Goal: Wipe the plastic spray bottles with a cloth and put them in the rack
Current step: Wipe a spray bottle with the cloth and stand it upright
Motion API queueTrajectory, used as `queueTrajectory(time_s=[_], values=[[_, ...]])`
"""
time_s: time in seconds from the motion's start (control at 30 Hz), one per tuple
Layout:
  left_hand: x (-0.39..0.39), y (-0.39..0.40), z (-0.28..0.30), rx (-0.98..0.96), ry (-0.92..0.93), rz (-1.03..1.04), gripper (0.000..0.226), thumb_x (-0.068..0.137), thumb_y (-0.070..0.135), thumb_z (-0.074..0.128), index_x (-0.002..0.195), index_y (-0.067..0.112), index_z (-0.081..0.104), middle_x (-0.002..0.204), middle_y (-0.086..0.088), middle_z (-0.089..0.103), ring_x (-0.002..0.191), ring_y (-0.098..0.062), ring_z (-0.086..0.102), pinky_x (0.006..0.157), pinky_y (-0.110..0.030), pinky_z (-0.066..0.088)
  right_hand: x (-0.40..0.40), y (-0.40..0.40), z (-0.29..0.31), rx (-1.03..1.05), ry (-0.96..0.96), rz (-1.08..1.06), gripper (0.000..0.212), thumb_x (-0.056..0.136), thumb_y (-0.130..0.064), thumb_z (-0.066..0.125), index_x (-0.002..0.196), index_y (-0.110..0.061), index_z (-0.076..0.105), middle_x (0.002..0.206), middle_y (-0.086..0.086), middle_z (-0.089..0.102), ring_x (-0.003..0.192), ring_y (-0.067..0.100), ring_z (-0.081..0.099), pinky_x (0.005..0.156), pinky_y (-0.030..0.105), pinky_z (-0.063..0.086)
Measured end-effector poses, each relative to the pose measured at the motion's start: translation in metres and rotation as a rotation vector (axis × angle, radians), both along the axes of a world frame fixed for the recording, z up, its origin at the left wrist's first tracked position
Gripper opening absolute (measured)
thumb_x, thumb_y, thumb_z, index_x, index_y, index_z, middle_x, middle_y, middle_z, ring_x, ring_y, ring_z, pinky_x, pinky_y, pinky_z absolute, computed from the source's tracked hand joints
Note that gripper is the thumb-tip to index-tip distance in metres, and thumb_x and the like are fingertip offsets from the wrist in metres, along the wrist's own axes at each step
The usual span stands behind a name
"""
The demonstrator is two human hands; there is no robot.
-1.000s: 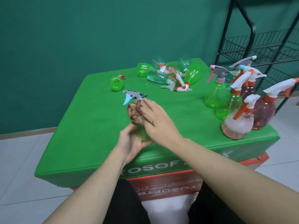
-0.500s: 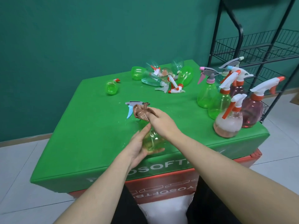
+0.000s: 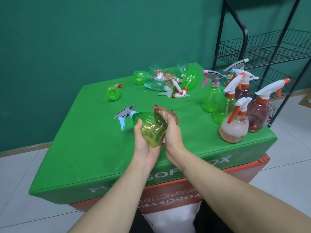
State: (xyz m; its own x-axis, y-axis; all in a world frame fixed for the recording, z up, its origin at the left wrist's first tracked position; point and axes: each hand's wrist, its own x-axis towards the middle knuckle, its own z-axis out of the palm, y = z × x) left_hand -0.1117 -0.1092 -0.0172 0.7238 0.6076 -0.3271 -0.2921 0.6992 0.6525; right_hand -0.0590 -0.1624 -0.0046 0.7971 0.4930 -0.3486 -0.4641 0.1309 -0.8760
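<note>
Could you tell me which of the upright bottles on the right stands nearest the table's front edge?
The pale pink bottle with the white and orange trigger; the green and dark red bottles all stand behind it.

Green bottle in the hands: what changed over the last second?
The green bottle went from upright to tipped on its side, nozzle pointing left, cradled in the left hand. The right hand slid the brown cloth from the neck to the base. Both grips held; the other bottles stayed put.
</note>
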Motion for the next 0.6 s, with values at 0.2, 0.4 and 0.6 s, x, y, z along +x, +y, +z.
queueTrajectory(time_s=[0.2,0.4,0.6], values=[[0.007,-0.009,-0.005,0.105,0.111,0.064,0.068,0.09,0.069,0.054,0.125,0.013,0.066,0.12,-0.014,0.073,0.104,-0.027,0.073,0.096,-0.043,0.054,-0.013,0.005,0.006,0.177,0.238,0.016,0.059,0.107,-0.051,0.03,0.11,-0.011,0.073,0.1,0.011,0.078,0.093,0.026,0.076,0.09,0.04,0.059],[0.009,-0.001,-0.018,0.336,0.133,0.21,0.082,0.067,0.056,0.081,0.137,0.032,0.047,0.13,-0.007,0.068,0.115,-0.028,0.069,0.097,-0.045,0.055,-0.015,0.003,0.006,0.204,0.253,0.029,0.061,0.108,-0.053,0.025,0.119,-0.013,0.071,0.109,0.007,0.077,0.098,0.021,0.075,0.089,0.036,0.057],[0.01,0.009,-0.026,0.538,0.214,0.22,0.088,0.061,0.051,0.085,0.135,0.026,0.045,0.121,0.003,0.07,0.106,-0.011,0.071,0.091,-0.031,0.055,-0.01,-0.001,-0.002,0.109,0.225,0.024,0.055,0.108,-0.052,0.029,0.126,-0.016,0.067,0.119,0.004,0.074,0.115,0.023,0.067,0.108,0.044,0.048]])
